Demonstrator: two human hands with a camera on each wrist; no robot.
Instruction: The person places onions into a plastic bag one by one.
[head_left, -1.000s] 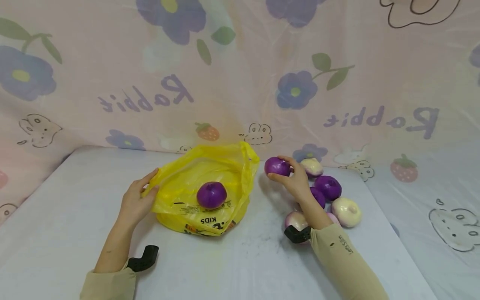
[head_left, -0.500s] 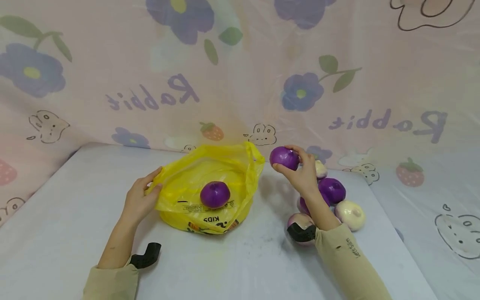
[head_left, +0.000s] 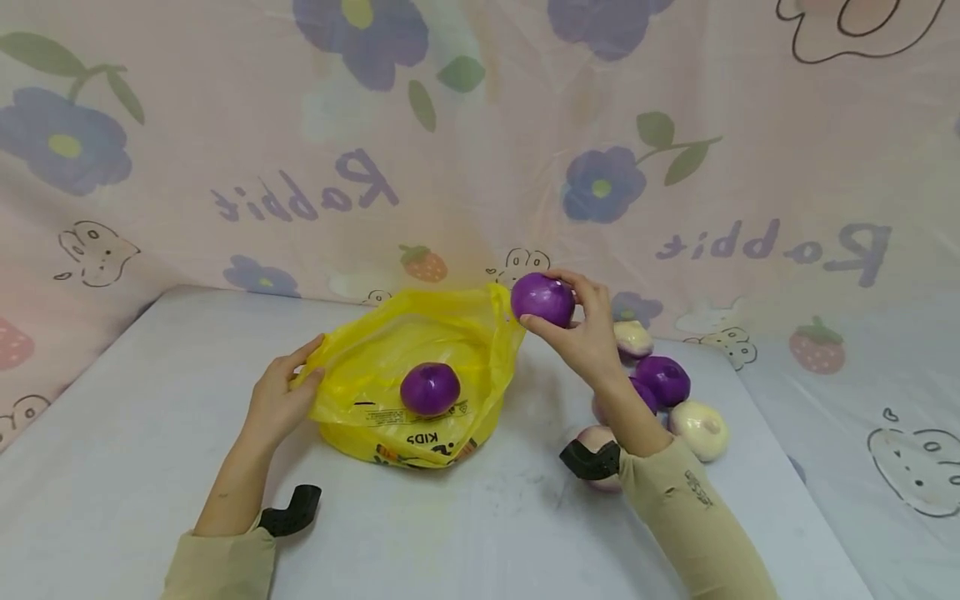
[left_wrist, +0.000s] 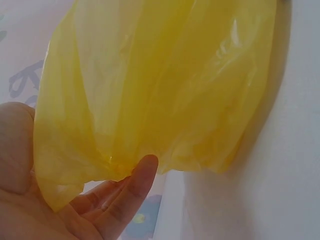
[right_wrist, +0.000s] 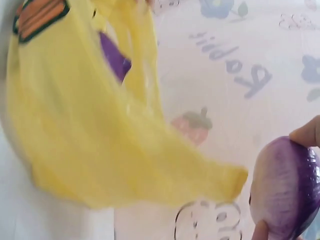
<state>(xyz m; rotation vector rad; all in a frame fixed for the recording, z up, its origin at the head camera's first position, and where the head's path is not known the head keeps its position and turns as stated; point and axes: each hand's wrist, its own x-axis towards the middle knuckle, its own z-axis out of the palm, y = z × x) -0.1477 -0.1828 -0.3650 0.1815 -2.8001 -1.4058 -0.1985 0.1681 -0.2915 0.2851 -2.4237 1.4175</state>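
Observation:
A yellow plastic bag [head_left: 408,379] lies open on the white table [head_left: 135,400], with one purple onion [head_left: 430,388] inside it. My left hand [head_left: 279,400] grips the bag's left rim and holds it up; the left wrist view shows the yellow plastic [left_wrist: 160,85] pinched between thumb and fingers. My right hand [head_left: 581,329] holds a second purple onion [head_left: 543,299] in the air just above the bag's right handle. The right wrist view shows this held onion [right_wrist: 287,192] beside the bag [right_wrist: 85,125].
A small heap of onions lies behind my right forearm: a purple one [head_left: 664,379], a pale one [head_left: 632,337] and a white one [head_left: 699,428]. A flowered curtain [head_left: 480,142] closes off the back and sides. The table's right edge runs near the heap.
My right hand has lifted the purple onion off the heap and carried it left and upward to the bag's right rim. The left hand and bag have stayed put.

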